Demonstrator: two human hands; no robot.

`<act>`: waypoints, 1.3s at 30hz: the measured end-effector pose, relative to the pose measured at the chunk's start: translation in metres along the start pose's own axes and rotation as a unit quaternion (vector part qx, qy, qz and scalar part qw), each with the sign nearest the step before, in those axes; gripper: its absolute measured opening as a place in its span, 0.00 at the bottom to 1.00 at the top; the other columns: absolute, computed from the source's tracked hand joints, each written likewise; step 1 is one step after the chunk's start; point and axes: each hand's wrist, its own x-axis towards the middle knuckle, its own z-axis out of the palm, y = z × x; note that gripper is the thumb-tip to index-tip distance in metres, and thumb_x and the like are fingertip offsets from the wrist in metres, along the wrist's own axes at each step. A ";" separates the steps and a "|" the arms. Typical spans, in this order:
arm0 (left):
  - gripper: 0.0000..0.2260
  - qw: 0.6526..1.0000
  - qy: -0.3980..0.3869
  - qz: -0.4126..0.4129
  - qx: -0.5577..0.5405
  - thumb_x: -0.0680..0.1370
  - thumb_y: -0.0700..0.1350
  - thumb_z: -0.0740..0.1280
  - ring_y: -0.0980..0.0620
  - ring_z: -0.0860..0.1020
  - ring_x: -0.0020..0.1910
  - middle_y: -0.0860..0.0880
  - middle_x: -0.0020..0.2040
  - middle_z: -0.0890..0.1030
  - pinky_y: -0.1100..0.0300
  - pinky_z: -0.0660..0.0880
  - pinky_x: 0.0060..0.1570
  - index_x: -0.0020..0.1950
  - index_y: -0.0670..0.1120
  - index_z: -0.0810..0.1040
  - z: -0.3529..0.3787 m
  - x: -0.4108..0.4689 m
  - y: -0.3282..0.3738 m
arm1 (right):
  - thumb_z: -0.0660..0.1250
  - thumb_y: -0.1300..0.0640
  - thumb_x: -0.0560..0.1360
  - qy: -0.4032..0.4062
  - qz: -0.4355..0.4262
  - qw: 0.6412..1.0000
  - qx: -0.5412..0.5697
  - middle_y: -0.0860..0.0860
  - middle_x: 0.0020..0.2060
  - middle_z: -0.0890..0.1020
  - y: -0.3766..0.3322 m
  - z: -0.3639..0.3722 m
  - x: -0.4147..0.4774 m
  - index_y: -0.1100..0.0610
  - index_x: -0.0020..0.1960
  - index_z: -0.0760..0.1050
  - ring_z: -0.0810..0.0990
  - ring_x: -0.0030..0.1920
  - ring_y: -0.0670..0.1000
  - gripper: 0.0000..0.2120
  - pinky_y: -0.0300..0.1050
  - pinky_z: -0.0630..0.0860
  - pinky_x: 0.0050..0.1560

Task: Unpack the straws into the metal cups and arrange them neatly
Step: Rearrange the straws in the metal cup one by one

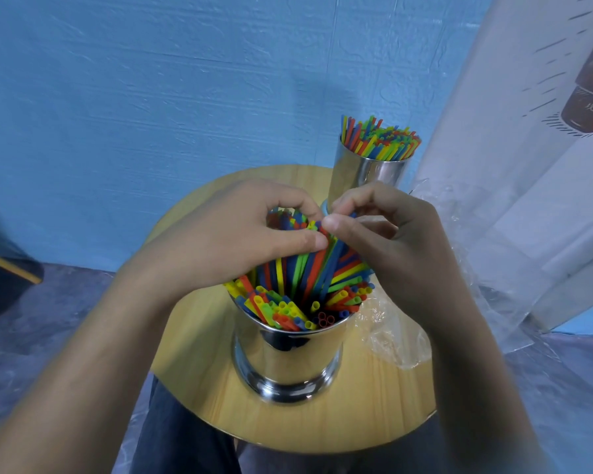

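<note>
A shiny metal cup (288, 364) stands near the front of the round wooden table (199, 381), packed with coloured straws (308, 275) in red, yellow, green and blue. My left hand (220, 230) curls round the tops of a bunch of these straws. My right hand (384, 234) pinches a few straw tips between thumb and forefinger, right beside the left thumb. A second metal cup (363, 179) at the table's far side holds more straws (380, 138), standing evenly.
Crumpled clear plastic wrapping (387, 333) lies on the table to the right of the near cup. A pale curtain (528, 165) hangs at the right. A blue wall rises behind. My legs show under the table edge.
</note>
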 end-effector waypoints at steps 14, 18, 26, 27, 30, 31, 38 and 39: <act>0.08 0.995 0.063 0.071 0.024 0.75 0.59 0.70 0.54 0.78 0.56 0.55 0.50 0.82 0.46 0.73 0.58 0.47 0.57 0.85 0.007 -0.003 0.009 | 0.73 0.46 0.76 0.031 -0.049 0.998 -0.035 0.46 0.44 0.83 -0.004 0.001 -0.005 0.51 0.47 0.81 0.82 0.52 0.53 0.08 0.62 0.78 0.56; 0.07 0.994 0.081 0.072 0.012 0.75 0.59 0.71 0.54 0.78 0.56 0.56 0.49 0.81 0.46 0.73 0.60 0.46 0.57 0.84 0.006 -0.003 0.006 | 0.72 0.46 0.76 0.022 -0.039 0.998 -0.036 0.45 0.46 0.84 -0.004 0.000 -0.007 0.50 0.50 0.82 0.83 0.53 0.52 0.08 0.61 0.79 0.57; 0.06 0.994 0.096 0.058 -0.012 0.74 0.58 0.72 0.57 0.77 0.60 0.60 0.52 0.80 0.47 0.71 0.64 0.46 0.59 0.86 0.005 -0.003 0.003 | 0.71 0.51 0.78 0.032 -0.059 0.997 -0.045 0.45 0.48 0.85 -0.003 -0.003 -0.008 0.47 0.51 0.82 0.83 0.55 0.52 0.02 0.58 0.78 0.59; 0.06 0.994 0.095 0.058 -0.014 0.74 0.57 0.72 0.57 0.76 0.60 0.60 0.52 0.80 0.48 0.71 0.65 0.47 0.59 0.86 0.005 -0.003 0.003 | 0.71 0.51 0.78 0.036 -0.061 0.996 -0.045 0.45 0.48 0.85 -0.003 -0.003 -0.008 0.48 0.50 0.82 0.83 0.55 0.52 0.02 0.59 0.78 0.59; 0.06 0.994 0.088 0.058 -0.010 0.73 0.57 0.72 0.59 0.75 0.61 0.63 0.53 0.80 0.53 0.70 0.64 0.47 0.59 0.86 0.004 -0.004 0.003 | 0.71 0.51 0.78 0.040 -0.063 0.996 -0.044 0.44 0.47 0.85 -0.004 -0.002 -0.009 0.47 0.49 0.81 0.83 0.54 0.52 0.01 0.59 0.78 0.59; 0.06 0.995 0.085 0.058 -0.006 0.73 0.58 0.72 0.60 0.75 0.61 0.63 0.53 0.79 0.55 0.70 0.64 0.47 0.60 0.86 0.004 -0.004 0.003 | 0.71 0.51 0.78 0.040 -0.063 0.996 -0.044 0.44 0.47 0.85 -0.004 -0.001 -0.009 0.46 0.49 0.81 0.83 0.54 0.52 0.01 0.59 0.78 0.59; 0.04 0.981 0.169 0.084 -0.046 0.74 0.54 0.74 0.56 0.78 0.59 0.58 0.52 0.80 0.57 0.70 0.62 0.45 0.56 0.85 0.002 -0.005 0.006 | 0.71 0.50 0.78 0.040 -0.039 0.997 -0.053 0.44 0.46 0.84 0.000 -0.001 -0.010 0.50 0.48 0.83 0.83 0.54 0.51 0.04 0.58 0.79 0.59; 0.02 0.974 0.194 0.093 -0.070 0.74 0.51 0.74 0.55 0.79 0.57 0.56 0.51 0.81 0.56 0.72 0.59 0.45 0.56 0.85 0.002 -0.004 0.007 | 0.71 0.50 0.78 0.038 -0.032 0.997 -0.065 0.43 0.46 0.84 0.002 -0.001 -0.010 0.49 0.48 0.83 0.83 0.54 0.50 0.04 0.57 0.79 0.59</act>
